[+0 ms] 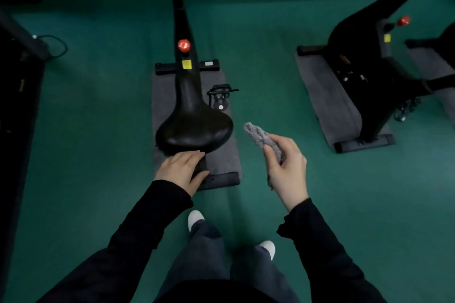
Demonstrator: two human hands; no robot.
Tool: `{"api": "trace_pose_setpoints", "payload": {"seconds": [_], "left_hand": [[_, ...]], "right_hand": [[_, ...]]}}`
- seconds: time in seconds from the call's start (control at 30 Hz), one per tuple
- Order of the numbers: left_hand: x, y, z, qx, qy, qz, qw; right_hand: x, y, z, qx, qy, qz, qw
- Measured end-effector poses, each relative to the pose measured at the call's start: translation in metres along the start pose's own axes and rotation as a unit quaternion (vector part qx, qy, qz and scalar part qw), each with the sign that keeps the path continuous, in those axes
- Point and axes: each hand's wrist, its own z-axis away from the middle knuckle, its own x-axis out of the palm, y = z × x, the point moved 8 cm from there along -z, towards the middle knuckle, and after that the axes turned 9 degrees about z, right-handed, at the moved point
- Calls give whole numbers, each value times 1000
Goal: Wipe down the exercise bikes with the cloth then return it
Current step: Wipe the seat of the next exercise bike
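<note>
Centre frame: black exercise bike [183,76]; upper right, second black bike [369,76]. Below centre, glossy black saddle [194,130]. Left hand [181,171] curled round dark seat post [200,167]; right hand [286,167] pinching bunched grey fluffy cloth [261,136], beside the saddle, not touching. Best: steady seat, flatten cloth, sweep nose to rear.

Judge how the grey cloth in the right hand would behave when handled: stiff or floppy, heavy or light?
Probably floppy: the cloth bunches and folds where the right hand pinches it, and a tail droops below the palm. Likely light, since thumb and fingers alone hold it up. Its fuzzy surface suggests it should not slip easily.
</note>
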Motion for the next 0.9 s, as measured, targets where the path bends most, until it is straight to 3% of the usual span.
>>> {"api": "trace_pose_setpoints", "payload": {"seconds": [0.2,0.57,0.73,0.9], "left_hand": [[50,72,0,39,-75,-70,994],[209,309,27,193,-208,-131,950],[281,399,49,274,-259,-172,910],[319,465,56,330,-272,-197,882]], "right_hand": [[-70,71,41,53,43,-19,997],[-240,235,162,134,143,13,981],[-316,311,222,213,224,23,951],[-378,371,278,302,331,0,894]]}}
